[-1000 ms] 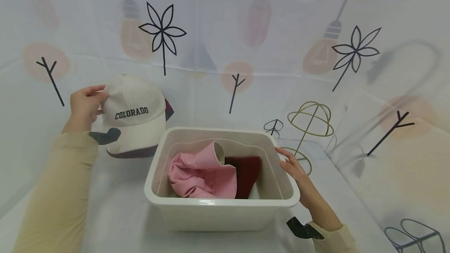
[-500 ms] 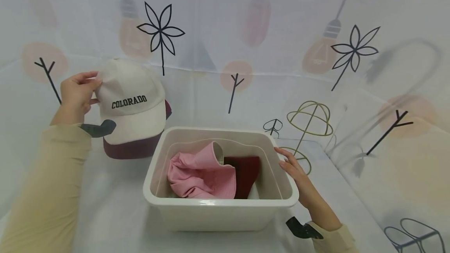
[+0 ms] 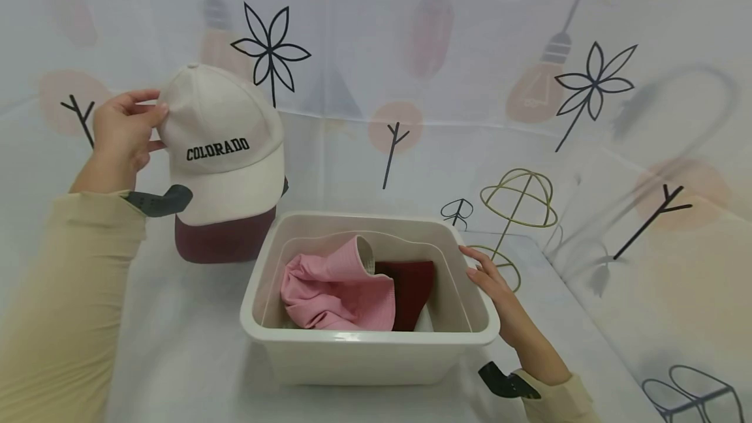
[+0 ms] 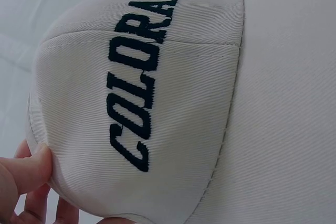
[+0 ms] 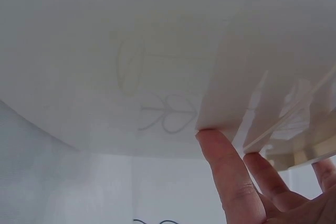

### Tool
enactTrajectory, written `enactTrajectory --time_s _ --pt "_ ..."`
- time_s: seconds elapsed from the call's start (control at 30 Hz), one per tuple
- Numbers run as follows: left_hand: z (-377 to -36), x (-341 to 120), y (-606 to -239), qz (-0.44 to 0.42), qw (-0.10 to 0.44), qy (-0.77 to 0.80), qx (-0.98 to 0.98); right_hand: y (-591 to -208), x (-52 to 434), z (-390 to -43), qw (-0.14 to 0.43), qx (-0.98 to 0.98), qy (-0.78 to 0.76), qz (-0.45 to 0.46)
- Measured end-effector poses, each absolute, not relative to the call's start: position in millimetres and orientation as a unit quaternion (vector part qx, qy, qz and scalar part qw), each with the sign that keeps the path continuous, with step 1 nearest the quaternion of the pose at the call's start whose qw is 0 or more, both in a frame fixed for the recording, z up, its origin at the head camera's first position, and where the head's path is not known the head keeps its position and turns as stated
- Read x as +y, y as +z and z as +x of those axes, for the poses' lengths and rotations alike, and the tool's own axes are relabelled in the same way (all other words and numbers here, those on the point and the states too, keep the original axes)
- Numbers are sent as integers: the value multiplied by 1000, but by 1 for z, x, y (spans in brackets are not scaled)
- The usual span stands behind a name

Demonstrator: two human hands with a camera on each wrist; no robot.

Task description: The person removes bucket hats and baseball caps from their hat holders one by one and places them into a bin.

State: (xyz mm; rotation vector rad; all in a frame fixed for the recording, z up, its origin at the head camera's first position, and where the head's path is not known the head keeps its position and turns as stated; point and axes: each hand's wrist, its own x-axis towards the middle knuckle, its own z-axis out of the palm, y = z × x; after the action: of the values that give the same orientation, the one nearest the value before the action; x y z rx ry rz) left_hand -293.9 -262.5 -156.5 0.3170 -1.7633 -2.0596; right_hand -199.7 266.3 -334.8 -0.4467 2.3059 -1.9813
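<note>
My left hand (image 3: 125, 132) pinches the side of a white baseball cap (image 3: 226, 109) lettered COLORADO, thumb in front and fingers behind the edge. In the left wrist view the cap's lettered crown (image 4: 84, 108) fills most of the picture. Below it, the maroon brim of another cap (image 3: 226, 238) shows; the rest of that cap is hidden. My right hand (image 3: 498, 292) rests on the right end of a white plastic bin (image 3: 364, 361). Its fingertips touch the bin's outer wall (image 5: 157, 77) in the right wrist view, fingers extended.
Inside the bin lie a crumpled pink fabric hat (image 3: 337, 289) and a dark red cloth item (image 3: 414, 292), with something whitish beneath. A white cloth (image 3: 176, 344) covers the table, and a patterned curtain (image 3: 352, 38) hangs behind it.
The white cap has risen in my left hand, apart from the maroon cap, so more of the maroon brim shows. My right hand and the bin have stayed in place.
</note>
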Motion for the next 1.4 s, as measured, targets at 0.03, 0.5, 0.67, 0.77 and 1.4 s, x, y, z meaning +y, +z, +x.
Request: enactTrajectory --time_s 0.03,0.5,0.67,0.77,1.4 --pt "-293 -262 -155 113 204 -740 -631 -335 266 -200 34 750 -644 -146" --pt "-284 -242 -141 68 203 -763 -610 -337 267 -199 31 748 -645 -157" --pt "-280 -233 -137 52 198 -758 -619 -337 267 -200 31 748 -645 -155" --pt "-279 -227 -135 37 195 -759 -620 -338 267 -200 31 748 -645 -153" --pt "-269 -193 -132 -59 179 -755 -628 -337 266 -200 30 749 -645 -148"
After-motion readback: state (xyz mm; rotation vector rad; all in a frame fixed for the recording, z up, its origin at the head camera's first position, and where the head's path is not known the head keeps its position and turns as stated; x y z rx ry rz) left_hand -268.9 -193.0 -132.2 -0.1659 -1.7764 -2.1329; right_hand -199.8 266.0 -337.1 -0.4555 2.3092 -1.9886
